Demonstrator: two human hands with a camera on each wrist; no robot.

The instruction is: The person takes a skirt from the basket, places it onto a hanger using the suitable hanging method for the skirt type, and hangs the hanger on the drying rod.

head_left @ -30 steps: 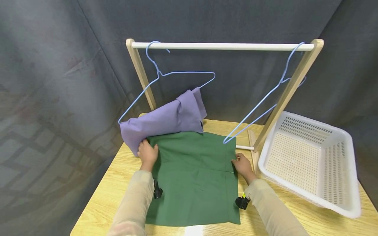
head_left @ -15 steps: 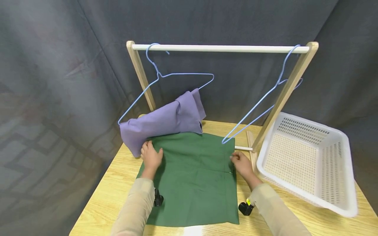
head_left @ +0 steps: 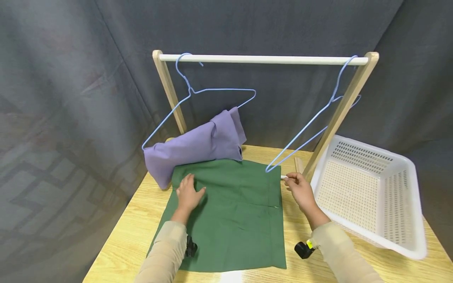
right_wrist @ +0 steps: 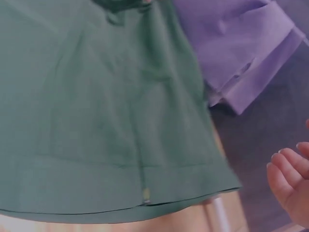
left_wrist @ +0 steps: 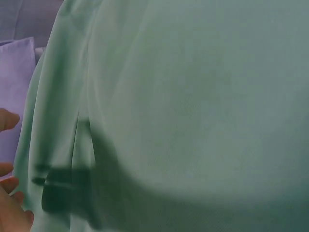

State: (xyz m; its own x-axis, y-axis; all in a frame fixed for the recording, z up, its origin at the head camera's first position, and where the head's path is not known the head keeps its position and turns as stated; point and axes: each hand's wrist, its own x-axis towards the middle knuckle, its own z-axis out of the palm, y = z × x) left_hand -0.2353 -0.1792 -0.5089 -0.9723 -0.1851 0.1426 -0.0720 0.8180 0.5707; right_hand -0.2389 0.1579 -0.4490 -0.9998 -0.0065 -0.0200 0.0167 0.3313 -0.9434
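A green cloth (head_left: 230,239) lies spread on the table, its back part folded over towards me. My left hand (head_left: 189,195) is over its left back part, fingers spread; in the left wrist view its fingertips (left_wrist: 9,184) show at the left border beside the green folds. Just off the cloth's right edge is my right hand (head_left: 301,192), with loosely bent fingers and nothing in them, overlapping the rack's low white bar in the head view. Behind, a purple cloth (head_left: 198,141) hangs folded over a blue hanger (head_left: 189,92).
A wooden rack (head_left: 339,118) with a white top rail (head_left: 262,59) stands at the back. Its second blue hanger (head_left: 301,131) dangles at the right, bottom corner over the green cloth. A white plastic basket (head_left: 412,188) sits at the right, beside the rack's post.
My left hand has slid right and nearer to me from the green cloth's left edge, which now reaches further left in front. My right hand has let go of the right edge and moved right.
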